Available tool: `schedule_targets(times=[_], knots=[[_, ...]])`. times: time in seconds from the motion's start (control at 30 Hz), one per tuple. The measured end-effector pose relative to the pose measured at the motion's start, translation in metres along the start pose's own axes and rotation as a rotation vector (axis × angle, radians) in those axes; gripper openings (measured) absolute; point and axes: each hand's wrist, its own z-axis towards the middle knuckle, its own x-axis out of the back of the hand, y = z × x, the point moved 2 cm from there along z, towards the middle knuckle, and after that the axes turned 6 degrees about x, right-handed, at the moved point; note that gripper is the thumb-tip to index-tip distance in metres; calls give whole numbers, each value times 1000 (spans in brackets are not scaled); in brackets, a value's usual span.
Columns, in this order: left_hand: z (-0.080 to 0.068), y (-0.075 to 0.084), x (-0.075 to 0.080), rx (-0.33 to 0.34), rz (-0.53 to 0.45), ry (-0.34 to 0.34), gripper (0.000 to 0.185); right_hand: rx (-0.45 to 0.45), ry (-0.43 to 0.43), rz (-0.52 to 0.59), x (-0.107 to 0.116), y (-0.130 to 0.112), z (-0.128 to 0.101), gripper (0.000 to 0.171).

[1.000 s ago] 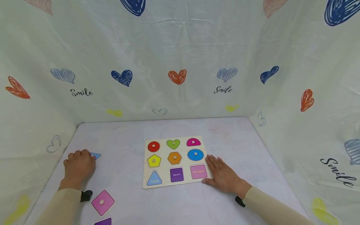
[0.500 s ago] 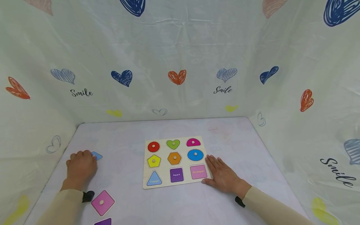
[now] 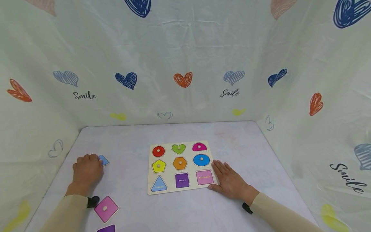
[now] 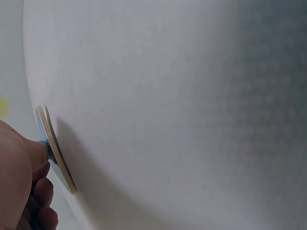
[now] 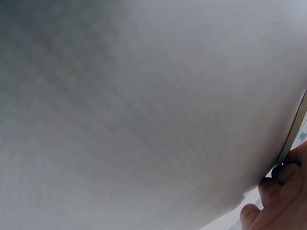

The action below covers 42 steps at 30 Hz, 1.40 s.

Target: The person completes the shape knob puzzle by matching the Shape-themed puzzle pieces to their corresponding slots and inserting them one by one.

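Observation:
At the table's left side my left hand [image 3: 88, 170] pinches a blue triangle puzzle piece [image 3: 104, 160], mostly hidden behind the fingers in the head view. In the left wrist view the thumb and fingers hold the face of the triangle piece [image 4: 58, 155], whose wooden edge stands just off the tabletop with a shadow beside it. A wooden shape puzzle board [image 3: 169, 174] lies in the middle, with several knobbed pieces in it and a blue printed triangle recess [image 3: 159, 184]. My right hand [image 3: 230, 180] rests with straight fingers against the board's right edge.
A pink knobbed piece [image 3: 106, 209] lies on the white tabletop [image 3: 139, 212] close to the left wrist strap [image 3: 93, 202]. Below it a purple piece [image 3: 106, 228] is cut off by the frame. A heart-printed curtain [image 3: 156, 48] surrounds the table.
My left hand has moved slightly to the right with the triangle piece, which has turned a little in the grip. The right hand and the board have stayed put.

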Motion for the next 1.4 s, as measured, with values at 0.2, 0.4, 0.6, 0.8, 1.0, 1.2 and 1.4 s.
schedule_targets(times=[0.2,0.4,0.6,0.8,1.0,1.2,1.4], knots=[[-2,7,3,-24,31,21,33,-8,2,-3,-1,0,0,102],[-1,14,5,-47,35,37,31,-6,0,-2,-1,0,1,102],[1,25,8,-54,30,14,32,-2,-4,-9,-1,1,0,103],[1,36,12,-72,12,19,30,0,0,-14,-1,1,0,103],[-1,46,13,-125,0,57,29,-5,0,-2,0,-1,0,102],[-5,59,15,-145,4,43,29,-10,5,5,1,-1,-1,103],[-10,73,14,-164,30,58,30,-9,1,-8,0,0,-1,103]])
